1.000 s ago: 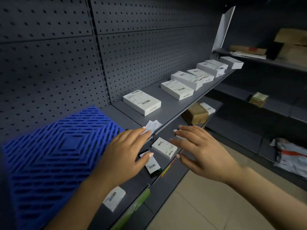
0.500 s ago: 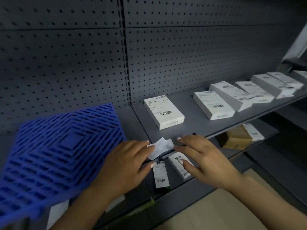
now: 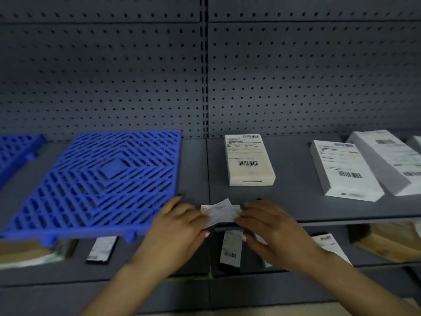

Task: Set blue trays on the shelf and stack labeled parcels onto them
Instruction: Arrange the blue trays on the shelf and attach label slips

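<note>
The blue tray (image 3: 95, 181) lies flat on the shelf (image 3: 293, 201), its front edge jutting a little past the shelf's lip, with a second blue tray (image 3: 16, 151) partly in view to its left. It looks like stiff moulded plastic lattice, light for its size, and I'd expect it to slide readily on the painted metal. Its rim or the open slots would give fingers a sure hold.

Just right of the blue tray stands the nearest labelled parcel (image 3: 248, 159), a small white box lying flat, label up. Farther right of the tray are two more white parcels (image 3: 344, 172), one overlapping the other. These look like light, rigid cartons with smooth faces. I would take one by its long sides, since pinching a corner could crush the card.

Between the tray's front right corner and the nearest parcel, at the shelf's front edge, sit some loose paper slips (image 3: 221, 212). The left hand (image 3: 180, 233) and the right hand (image 3: 273, 231) meet on them from either side. Each grip looks loosely spread, fingers fairly straight, fingertips on the paper's ends. Whether either one truly pinches the slips I cannot tell, as the fingers cover the contact. The paper is thin and limp and would crease or tear if tugged.
</note>
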